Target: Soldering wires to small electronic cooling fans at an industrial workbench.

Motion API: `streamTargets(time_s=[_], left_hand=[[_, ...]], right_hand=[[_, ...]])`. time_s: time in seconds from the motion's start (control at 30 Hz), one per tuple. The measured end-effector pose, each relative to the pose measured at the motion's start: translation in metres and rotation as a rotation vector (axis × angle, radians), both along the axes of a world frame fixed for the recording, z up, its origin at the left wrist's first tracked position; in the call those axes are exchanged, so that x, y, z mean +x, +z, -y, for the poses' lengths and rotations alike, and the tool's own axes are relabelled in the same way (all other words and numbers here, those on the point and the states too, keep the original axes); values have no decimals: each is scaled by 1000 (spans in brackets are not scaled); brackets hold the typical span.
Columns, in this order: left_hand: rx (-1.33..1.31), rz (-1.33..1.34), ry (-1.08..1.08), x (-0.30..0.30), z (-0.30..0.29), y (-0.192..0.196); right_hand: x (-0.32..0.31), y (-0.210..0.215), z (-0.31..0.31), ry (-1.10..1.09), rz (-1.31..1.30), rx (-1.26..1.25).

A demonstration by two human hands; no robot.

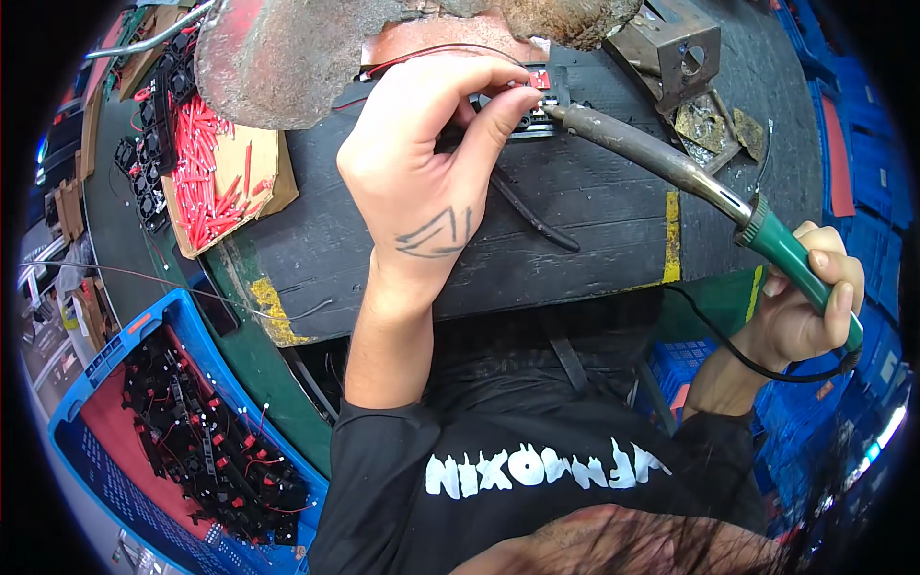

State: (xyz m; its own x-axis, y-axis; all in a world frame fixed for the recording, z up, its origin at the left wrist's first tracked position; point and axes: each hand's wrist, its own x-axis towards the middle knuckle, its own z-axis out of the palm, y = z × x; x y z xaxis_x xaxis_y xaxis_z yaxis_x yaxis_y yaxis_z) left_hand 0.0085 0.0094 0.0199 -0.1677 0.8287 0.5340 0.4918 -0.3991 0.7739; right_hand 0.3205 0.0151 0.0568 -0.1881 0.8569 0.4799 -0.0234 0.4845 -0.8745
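My right hand (815, 297) is closed around the green handle of a soldering iron (661, 163). The iron slants up and left across the black bench, and its tip meets a small black part with a red piece (540, 79). Over that part, my left hand (417, 168) has thumb and forefinger pinched close to the tip. What they pinch is too small to make out. A thin red and black wire (431, 50) curves behind the left hand. The hand covers much of the work area beneath it.
A cardboard box (273, 177) of red pieces lies left, beside several black fans (153, 144). A blue crate (91, 383) of black wired parts stands lower left. A metal bracket (676, 57) is at back right. The iron's black cord (719, 335) hangs below its handle.
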Motion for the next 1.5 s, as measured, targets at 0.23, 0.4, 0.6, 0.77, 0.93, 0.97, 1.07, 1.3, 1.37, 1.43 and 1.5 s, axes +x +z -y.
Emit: streamTargets(time_s=[0.23,0.4,0.6,0.77,0.93,0.97,1.07,1.3,1.37,1.43,1.5], left_hand=[[-19,3,22,2,1,0],[-20,-5,21,2,1,1],[-10,-10,16,2,0,1],[-13,-25,19,3,0,0],[-3,-45,23,1,1,-1],[-2,-47,19,1,0,-1],[37,-84,5,-1,-2,-2],[36,-99,25,5,-1,-2],[37,-102,30,7,0,-3],[40,-105,35,7,0,-3],[23,-89,21,7,-2,-5]], right_hand=[[0,1,1,2,30,0],[-1,1,1,-17,11,12],[-2,2,1,-16,3,6],[-2,1,1,-19,21,6],[-2,2,1,-9,11,3],[-2,2,2,-16,19,-2],[-2,0,1,-17,14,1],[-1,0,2,-6,-8,4],[-1,1,2,-2,12,2],[-1,0,1,-3,21,7],[-1,0,1,4,2,21]])
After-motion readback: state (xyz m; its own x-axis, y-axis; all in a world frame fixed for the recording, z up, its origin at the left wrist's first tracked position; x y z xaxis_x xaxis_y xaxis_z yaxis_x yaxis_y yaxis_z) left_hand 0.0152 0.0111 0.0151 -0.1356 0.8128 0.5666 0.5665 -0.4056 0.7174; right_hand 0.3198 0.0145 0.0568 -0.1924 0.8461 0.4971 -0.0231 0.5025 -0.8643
